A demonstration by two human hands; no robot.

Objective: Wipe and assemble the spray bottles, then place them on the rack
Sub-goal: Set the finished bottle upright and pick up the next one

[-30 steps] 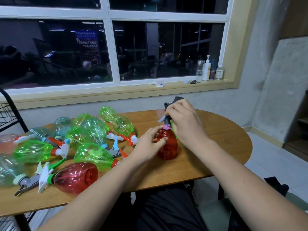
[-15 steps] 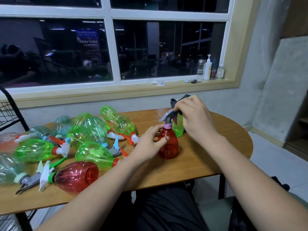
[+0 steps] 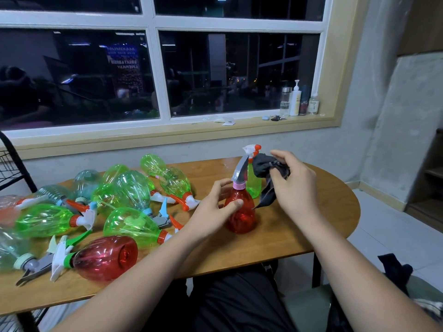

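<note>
The red spray bottle (image 3: 241, 216) stands upright near the middle of the wooden table (image 3: 299, 236), its long axis running twelve to six, the grey trigger head (image 3: 240, 170) already seated on its neck with the nozzle toward twelve and the lever slanting toward seven; the left hand (image 3: 213, 208) grips its belly from nine o'clock, thumb across the front and fingers curled round the back; the right hand (image 3: 293, 188) sits at about two o'clock of the bottle, just beside it but apart, pinching a bunched dark cloth (image 3: 266, 167) whose loose tail hangs down close by the bottle's shoulder. So the cloth is nearest the trigger head, which lies at nine o'clock from the right hand; a wipe of the head or neck looks like the step in hand, and it calls for a short move leftward while the left hand steadies the body. An upright green bottle (image 3: 254, 188) stands just behind, at one o'clock, close enough to be knocked; more bottles (image 3: 129, 185) lie heaped at nine o'clock; the wire rack (image 3: 9, 168) shows at the far left edge, nearer the left hand.
</note>
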